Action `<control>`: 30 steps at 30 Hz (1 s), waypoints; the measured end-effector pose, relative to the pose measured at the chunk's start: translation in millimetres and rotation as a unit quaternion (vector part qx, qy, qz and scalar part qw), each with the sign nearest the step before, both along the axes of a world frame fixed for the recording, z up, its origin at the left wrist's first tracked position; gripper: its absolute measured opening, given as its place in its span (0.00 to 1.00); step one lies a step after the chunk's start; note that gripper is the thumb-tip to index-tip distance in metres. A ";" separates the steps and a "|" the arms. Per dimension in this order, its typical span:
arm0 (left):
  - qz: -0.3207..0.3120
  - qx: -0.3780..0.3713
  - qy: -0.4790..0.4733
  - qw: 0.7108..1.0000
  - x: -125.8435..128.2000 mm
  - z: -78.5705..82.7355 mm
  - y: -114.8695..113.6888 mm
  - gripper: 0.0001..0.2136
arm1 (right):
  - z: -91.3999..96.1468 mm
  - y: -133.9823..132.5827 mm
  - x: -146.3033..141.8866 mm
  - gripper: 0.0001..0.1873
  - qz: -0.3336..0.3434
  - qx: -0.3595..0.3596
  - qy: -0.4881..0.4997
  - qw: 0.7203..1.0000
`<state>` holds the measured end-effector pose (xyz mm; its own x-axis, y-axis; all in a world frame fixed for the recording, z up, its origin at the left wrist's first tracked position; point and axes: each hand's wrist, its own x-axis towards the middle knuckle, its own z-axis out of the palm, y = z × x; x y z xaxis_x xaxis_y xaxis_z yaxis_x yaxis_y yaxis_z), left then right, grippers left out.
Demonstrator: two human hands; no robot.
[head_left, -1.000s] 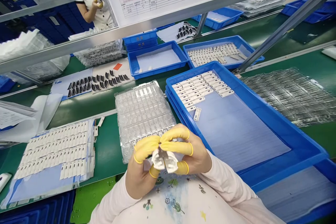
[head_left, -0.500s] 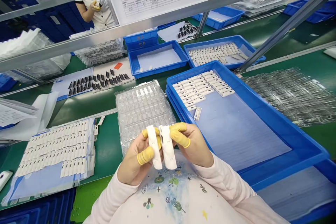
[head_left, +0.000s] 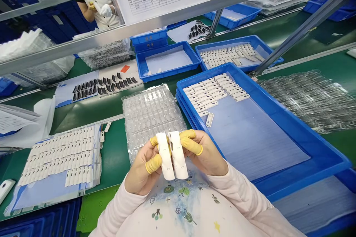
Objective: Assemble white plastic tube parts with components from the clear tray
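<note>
Yellow finger cots cover the thumb and fingertips of both my hands. My left hand (head_left: 145, 168) pinches a long white plastic cover (head_left: 166, 159), its smooth curved face turned up. In my right hand (head_left: 202, 152) is a second white plastic cover (head_left: 179, 157), with a dark opening near its upper left edge. The two covers stand almost side by side, tilted, with a narrow gap between them. Some fingers are hidden behind the covers. Just beyond my hands lies a clear blister tray (head_left: 152, 116) with many pockets.
To the right, a big blue tray (head_left: 267, 126) holds rows of white parts at its far end. On the left, rows of white covers (head_left: 58, 152) lie on a sheet. Black curved pieces (head_left: 111, 85) lie farther back. A metal rail (head_left: 167, 18) crosses overhead; a co-worker (head_left: 101, 9) stands behind it.
The left cover has turned so that more of its broad face shows, and the two covers are closer together. The co-worker's hands have shifted.
</note>
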<state>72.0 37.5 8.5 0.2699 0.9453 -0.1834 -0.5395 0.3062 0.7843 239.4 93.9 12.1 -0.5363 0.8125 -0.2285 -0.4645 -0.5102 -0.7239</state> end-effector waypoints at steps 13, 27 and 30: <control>0.068 0.002 -0.019 0.998 7.2 8.9 2.7 0.13 | -17.8 -1.8 -5.2 0.19 0.044 -0.056 0.160 0.985; 0.069 0.015 0.003 0.997 11.0 10.7 -1.7 0.13 | -20.8 -1.0 -8.7 0.19 0.042 -0.035 0.187 0.981; 0.083 -0.001 -0.018 0.996 10.7 10.6 -0.9 0.16 | -18.6 0.2 -8.4 0.18 0.042 -0.048 0.178 0.982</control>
<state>82.7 36.6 19.1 0.1172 0.9769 -0.1789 -0.6103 0.2129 0.7630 231.0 94.1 -6.4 -0.6599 0.7461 -0.0890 -0.6325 -0.6156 -0.4701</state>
